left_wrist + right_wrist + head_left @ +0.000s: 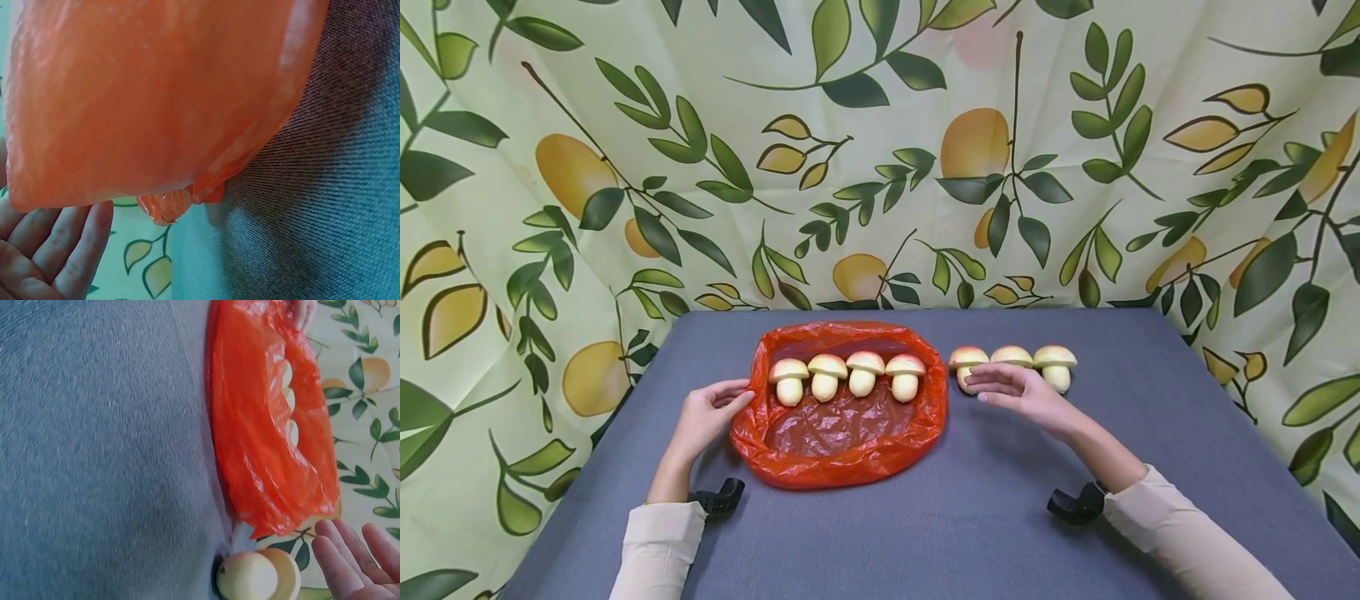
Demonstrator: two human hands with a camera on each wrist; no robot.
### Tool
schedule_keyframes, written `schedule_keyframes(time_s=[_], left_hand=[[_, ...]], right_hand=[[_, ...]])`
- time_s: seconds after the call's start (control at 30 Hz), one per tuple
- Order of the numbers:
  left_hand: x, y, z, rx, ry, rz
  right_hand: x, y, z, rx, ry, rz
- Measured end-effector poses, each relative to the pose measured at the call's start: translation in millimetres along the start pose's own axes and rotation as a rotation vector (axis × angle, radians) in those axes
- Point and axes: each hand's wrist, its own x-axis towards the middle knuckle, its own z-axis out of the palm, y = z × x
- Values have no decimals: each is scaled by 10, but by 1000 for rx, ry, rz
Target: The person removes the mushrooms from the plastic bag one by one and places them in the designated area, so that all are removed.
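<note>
A red plastic bag (838,471) lies on the table with its mouth spread wide. Several toy mushrooms (862,375), pale-stemmed with pinkish-yellow caps, are lined up inside it. My left hand (711,417) holds the bag's left rim between thumb and fingers; in the left wrist view the fingertips (94,219) go behind the red plastic. To the right of the bag, three more mushrooms (1055,367) form a row on the cloth. My right hand (1026,396) hovers by this row with fingers extended and nothing held, partly covering the left and middle ones.
A grey-blue cloth (880,542) covers the table. Behind and beside it hangs a pale curtain (895,208) printed with leaves and fruit. Black wrist cameras (722,498) jut inward from both forearms, low over the cloth.
</note>
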Motion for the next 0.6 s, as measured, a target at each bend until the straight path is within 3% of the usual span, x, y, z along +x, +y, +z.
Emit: schedule_keyframes(time_s=[0.6], left_hand=[[-15, 38, 1, -7, -1, 14]], right_hand=[[131, -143, 378, 9, -78, 40]])
